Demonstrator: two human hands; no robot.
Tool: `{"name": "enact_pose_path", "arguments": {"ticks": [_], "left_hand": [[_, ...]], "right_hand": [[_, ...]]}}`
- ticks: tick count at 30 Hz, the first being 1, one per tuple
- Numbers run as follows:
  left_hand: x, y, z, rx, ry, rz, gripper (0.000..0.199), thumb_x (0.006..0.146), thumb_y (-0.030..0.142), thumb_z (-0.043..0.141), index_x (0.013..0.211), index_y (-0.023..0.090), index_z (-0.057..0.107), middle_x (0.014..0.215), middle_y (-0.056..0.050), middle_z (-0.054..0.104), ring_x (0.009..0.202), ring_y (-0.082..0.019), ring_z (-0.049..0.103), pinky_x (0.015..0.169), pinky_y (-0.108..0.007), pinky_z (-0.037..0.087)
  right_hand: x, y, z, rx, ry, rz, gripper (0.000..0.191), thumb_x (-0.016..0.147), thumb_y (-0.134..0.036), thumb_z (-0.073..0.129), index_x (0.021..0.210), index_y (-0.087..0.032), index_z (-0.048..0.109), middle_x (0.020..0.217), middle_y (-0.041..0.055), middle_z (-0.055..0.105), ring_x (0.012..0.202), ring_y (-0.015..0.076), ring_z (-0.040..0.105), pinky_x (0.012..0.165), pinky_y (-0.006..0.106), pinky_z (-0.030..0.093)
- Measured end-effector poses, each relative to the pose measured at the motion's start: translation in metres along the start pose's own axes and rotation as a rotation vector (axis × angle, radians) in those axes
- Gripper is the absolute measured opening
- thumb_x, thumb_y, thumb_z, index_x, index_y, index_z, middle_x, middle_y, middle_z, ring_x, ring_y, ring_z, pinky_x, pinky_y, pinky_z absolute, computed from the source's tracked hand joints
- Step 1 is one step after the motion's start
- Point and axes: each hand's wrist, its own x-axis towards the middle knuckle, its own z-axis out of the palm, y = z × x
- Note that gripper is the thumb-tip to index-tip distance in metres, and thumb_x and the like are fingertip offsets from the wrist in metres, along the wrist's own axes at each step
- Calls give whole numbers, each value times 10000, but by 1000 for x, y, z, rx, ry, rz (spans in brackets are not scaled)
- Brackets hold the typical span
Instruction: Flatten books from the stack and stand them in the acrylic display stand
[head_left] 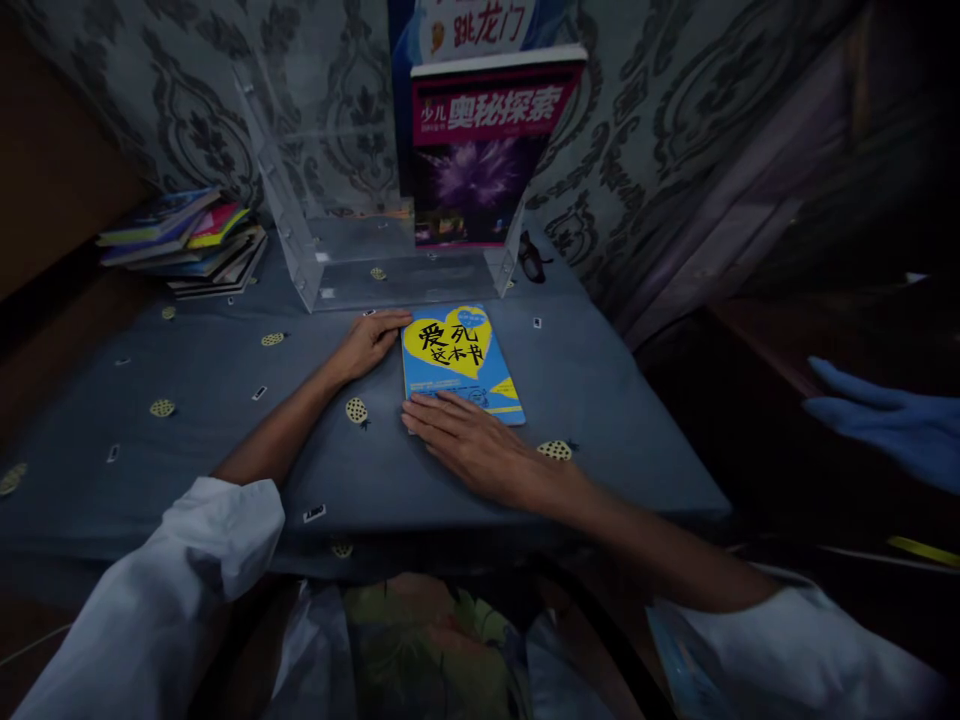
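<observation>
Squaring step: left hand (369, 342) and right hand (471, 440) lie flat, fingers spread, on blue book (459, 362); no grip pinching. Next move needs edge pinch.

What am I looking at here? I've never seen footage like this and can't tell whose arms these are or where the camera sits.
The camera sits on a person's head, looking forward and down, so both arms in white sleeves are that person's own. No machine is involved. The left hand rests flat at the left edge of a blue and yellow book; the right hand lies flat on its near end. Nothing is gripped. The book lies on a table with a blue-grey cloth. Behind it a clear plastic stand holds a purple magazine. A stack of books sits far left. The blue glove at right belongs to someone else.
</observation>
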Motion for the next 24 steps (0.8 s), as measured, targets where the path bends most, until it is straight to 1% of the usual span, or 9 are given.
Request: {"name": "enact_pose_path", "arguments": {"ticks": [4,6,10,12,14,16,19,21,24], "left_hand": [[-1,2,0,20,7,14,391,923,217,460,1218,192,715,1335,-87,663,1283,-249,592,1143,-492,423],[-1,2,0,34,4,16,390,931,225,459,1229,197,708,1339,-84,660,1291,-246,586,1148,-491,418],[-2,4,0,42,1,18,398,940,246,450,1243,174,697,1354,-111,647,1296,-259,583,1138,-501,426],[-2,5,0,41,-4,17,401,942,255,442,1241,175,697,1354,-112,647,1287,-258,591,1131,-504,433],[-2,7,-1,40,-9,13,398,949,280,441,1236,182,699,1355,-108,647,1285,-259,593,1131,-503,435],[-2,9,-1,40,-15,5,399,961,323,443,1233,186,700,1359,-106,644,1294,-264,587,1136,-503,432],[-3,12,0,39,-11,-5,414,972,376,443,1231,179,700,1361,-113,642,1307,-275,577,1138,-515,429],[-3,12,1,39,0,-7,421,973,390,445,1230,176,699,1358,-116,643,1306,-279,579,1138,-522,429],[-3,13,2,40,8,-12,434,973,391,441,1241,160,693,1357,-129,641,1307,-283,578,1136,-523,433]], "right_hand": [[-13,-4,0,-25,8,41,471,1036,-267,439,1495,-161,455,1535,123,481,1469,226,381,1237,474,322],[-24,-1,-3,-30,37,76,536,1025,-300,482,1535,-165,391,1555,133,451,1481,239,356,1235,487,325],[-50,9,-11,-33,106,151,619,1021,-295,496,1587,-167,282,1585,155,394,1497,257,316,1227,506,335],[-59,15,-16,-12,106,175,623,1028,-310,484,1595,-185,261,1593,148,383,1496,258,319,1224,516,334],[-62,23,-22,22,87,195,590,1039,-330,459,1588,-203,286,1590,132,394,1484,251,346,1230,521,316],[-60,32,-28,59,68,217,546,1050,-347,426,1571,-212,334,1577,118,421,1474,243,368,1239,527,290],[-47,50,-36,114,50,240,517,1058,-386,389,1545,-214,390,1561,107,449,1472,248,373,1238,556,272],[-33,67,-39,150,39,241,513,1058,-403,373,1527,-202,423,1550,107,464,1473,260,373,1234,573,269],[-9,97,-41,180,33,232,490,1051,-384,372,1488,-194,488,1527,106,494,1468,273,382,1229,578,269]]}}
